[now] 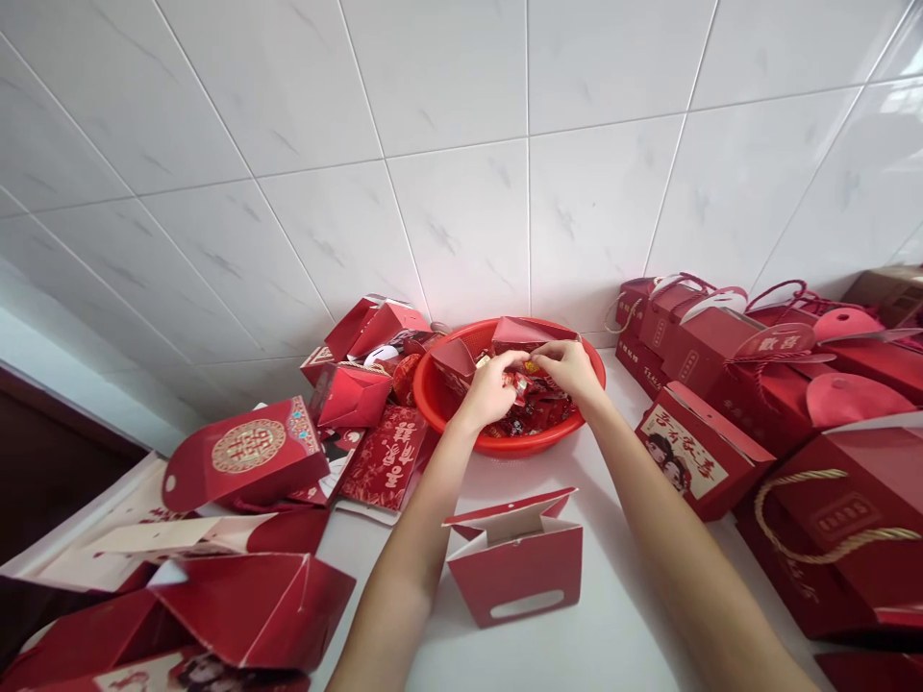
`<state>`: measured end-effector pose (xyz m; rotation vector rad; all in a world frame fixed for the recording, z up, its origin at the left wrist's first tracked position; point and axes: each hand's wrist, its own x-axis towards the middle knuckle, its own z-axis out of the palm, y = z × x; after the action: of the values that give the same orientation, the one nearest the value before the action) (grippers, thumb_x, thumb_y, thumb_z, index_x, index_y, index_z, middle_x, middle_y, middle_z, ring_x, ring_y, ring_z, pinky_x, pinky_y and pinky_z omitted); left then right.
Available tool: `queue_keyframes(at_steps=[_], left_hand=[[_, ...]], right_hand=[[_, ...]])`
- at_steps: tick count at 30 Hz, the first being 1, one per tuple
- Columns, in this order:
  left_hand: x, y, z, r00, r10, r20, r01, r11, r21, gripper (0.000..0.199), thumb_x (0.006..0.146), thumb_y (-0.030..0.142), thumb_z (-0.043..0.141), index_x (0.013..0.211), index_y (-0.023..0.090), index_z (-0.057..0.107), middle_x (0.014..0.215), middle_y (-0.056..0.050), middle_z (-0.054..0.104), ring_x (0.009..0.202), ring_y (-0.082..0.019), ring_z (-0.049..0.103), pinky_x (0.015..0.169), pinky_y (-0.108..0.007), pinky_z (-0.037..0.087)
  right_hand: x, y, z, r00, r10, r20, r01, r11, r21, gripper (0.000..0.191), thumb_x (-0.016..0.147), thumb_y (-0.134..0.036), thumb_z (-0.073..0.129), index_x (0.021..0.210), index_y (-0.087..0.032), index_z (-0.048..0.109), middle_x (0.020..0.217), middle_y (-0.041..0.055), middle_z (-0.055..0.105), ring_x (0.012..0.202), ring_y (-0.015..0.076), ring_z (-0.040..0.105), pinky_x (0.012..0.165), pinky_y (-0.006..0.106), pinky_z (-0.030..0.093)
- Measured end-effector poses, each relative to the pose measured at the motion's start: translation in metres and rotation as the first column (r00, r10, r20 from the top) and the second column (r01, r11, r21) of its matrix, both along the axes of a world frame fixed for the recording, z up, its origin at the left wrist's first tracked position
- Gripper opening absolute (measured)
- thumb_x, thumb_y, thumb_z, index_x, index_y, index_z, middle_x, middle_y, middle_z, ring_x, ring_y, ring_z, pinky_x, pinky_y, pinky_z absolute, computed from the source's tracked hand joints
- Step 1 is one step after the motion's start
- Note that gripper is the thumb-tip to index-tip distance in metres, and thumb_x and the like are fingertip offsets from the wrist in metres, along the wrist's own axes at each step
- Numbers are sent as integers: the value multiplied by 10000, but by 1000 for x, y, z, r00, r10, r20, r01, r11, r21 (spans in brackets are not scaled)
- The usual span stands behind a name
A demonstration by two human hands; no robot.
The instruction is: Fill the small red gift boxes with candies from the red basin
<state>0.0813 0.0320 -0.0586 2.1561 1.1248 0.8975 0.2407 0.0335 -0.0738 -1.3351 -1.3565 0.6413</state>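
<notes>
My left hand (494, 389) and my right hand (568, 369) are close together over a red plastic basket (425, 394). Small wrapped sweets (540, 408) in red and shiny wrappers lie inside it. The fingers of my left hand are curled inward, with a wrapper showing beside them. My right hand pinches close to a small red and yellow wrapper (531, 367); what either hand grips is too small to make out. Nearer me, between my forearms, an opened red paper gift box (519, 572) stands upright with an oval window in its front.
Several red gift boxes with cord handles (750, 370) line the right side. More red boxes (245, 452) and flat red packets (389, 457) are piled on the left. A white tiled wall (461, 221) rises behind the white tabletop (612, 615).
</notes>
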Motion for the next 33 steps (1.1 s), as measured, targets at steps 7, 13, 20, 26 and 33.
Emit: queue_keyframes(at_steps=[7, 13, 20, 26, 33], left_hand=[[-2, 2, 5, 943, 312, 113, -315, 949, 6, 522, 706, -95, 429, 1046, 156, 735, 1067, -43, 770, 1052, -182, 694, 1033, -316, 507], [0, -1, 7, 952, 303, 34, -301, 952, -56, 441, 779, -49, 433, 1001, 135, 767, 951, -48, 784, 952, -180, 710, 948, -285, 537], [3, -3, 3, 965, 123, -233, -147, 985, -88, 319, 811, 36, 555, 1013, 139, 780, 946, -60, 782, 930, -194, 712, 957, -277, 520], [0, -2, -1, 849, -168, -502, 20, 958, -286, 304, 745, 117, 682, 1025, 166, 790, 950, -50, 781, 855, -209, 713, 772, -242, 539], [-3, 0, 0, 756, -330, -565, 88, 907, -412, 300, 749, 137, 645, 981, 226, 814, 1033, -23, 791, 961, -218, 714, 806, -221, 525]], right_hand=[[1, 1, 1, 990, -18, -142, 14, 999, -28, 133, 656, -217, 632, 758, -165, 699, 720, 32, 683, 648, 153, 589, 598, 261, 445], [1, 3, -1, 993, -102, 55, 103, 995, -12, 212, 663, -232, 615, 847, -169, 701, 590, -30, 540, 566, 138, 502, 571, 270, 389], [1, 5, -3, 980, -141, 141, 138, 990, 27, 253, 683, -203, 570, 897, -174, 703, 713, 15, 636, 640, 166, 547, 679, 309, 448], [-1, 2, 3, 956, -233, 179, 226, 972, 60, 237, 705, -189, 576, 896, -158, 713, 714, 24, 643, 645, 164, 544, 686, 301, 433], [-1, 2, 5, 946, -277, 166, 263, 959, 104, 231, 723, -220, 583, 895, -168, 729, 707, 30, 653, 651, 170, 552, 690, 295, 432]])
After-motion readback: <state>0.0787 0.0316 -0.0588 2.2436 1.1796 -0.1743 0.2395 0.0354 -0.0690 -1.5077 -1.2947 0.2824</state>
